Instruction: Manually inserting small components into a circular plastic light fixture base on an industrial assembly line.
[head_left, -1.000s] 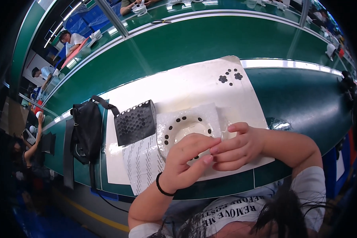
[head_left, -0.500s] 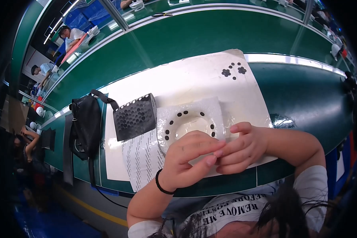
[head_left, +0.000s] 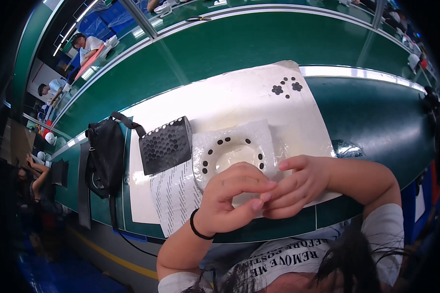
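My left hand (head_left: 232,198), with a black band at its wrist, has thumb and fingers bent toward each other. My right hand (head_left: 298,187) meets it fingertip to fingertip, its fingers curled and its forefinger raised. Whatever lies between the fingertips is too small or hidden to make out. Just beyond my hands, a round whitish dish-like piece (head_left: 235,151) with several black oval pads along its rim rests on white foam wrap (head_left: 259,128). My left hand covers its near part. To its left lies a curled black sheet of round pads (head_left: 165,146).
A large white board (head_left: 220,97) covers the green table. Black flower-shaped pieces and dots (head_left: 288,88) lie at its far right corner. Printed white backing paper (head_left: 173,198) sits under the black sheet. A black bag (head_left: 106,151) lies at left. Other people work farther off.
Both hands have shifted very slightly, and the fingertips have come a little closer together, with the right hand moving left. The dish and the black sheet stay where they were.
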Tool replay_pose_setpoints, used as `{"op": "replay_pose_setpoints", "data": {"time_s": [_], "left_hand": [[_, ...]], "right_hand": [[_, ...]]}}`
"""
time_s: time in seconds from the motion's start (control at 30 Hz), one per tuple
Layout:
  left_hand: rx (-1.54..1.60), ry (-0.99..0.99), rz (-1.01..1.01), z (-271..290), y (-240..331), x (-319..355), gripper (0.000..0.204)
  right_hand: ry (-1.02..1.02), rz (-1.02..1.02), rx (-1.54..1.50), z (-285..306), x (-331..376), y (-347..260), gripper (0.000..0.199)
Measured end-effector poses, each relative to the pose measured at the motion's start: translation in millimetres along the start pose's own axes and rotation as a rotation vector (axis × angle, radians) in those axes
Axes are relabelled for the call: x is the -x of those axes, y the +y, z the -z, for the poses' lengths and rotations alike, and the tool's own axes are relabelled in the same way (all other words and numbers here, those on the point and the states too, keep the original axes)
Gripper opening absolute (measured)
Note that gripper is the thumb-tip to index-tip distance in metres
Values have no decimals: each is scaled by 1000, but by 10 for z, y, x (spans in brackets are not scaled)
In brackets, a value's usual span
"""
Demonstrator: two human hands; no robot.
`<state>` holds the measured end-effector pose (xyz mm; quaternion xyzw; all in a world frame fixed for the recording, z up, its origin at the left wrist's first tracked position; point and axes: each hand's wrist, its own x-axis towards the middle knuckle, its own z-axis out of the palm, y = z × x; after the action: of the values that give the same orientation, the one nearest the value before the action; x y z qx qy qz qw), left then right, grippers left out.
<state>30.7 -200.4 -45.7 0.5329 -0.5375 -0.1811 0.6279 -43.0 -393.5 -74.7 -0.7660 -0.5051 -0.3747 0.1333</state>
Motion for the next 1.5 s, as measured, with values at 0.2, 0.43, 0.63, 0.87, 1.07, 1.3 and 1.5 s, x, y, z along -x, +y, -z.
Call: {"op": "replay_pose_setpoints", "data": {"time_s": [0.2,0.43,0.63,0.87,1.07,1.3,1.5], "left_hand": [[231,-73,76,50,-113,16,15],[365,-96,172,18,-135,16,5],[386,-153,201,36,-124,24,5],[426,-215,232,58,-115,8,7],[417,-271,228,71,-100,-5,9],[418,-286,234,79,-107,2,12],[421,-304,227,71,-95,10,12]], "right_hand": [[0,8,-41,-21,-4,-26,26],[-79,128,14,13,-38,5,24],[-50,159,5,-31,-45,-19,25],[-15,141,-49,-53,-32,-68,31],[-10,170,-27,-60,-35,-71,35],[-29,181,2,-79,-16,-80,36],[-1,199,-2,-107,-13,-99,37]]}}
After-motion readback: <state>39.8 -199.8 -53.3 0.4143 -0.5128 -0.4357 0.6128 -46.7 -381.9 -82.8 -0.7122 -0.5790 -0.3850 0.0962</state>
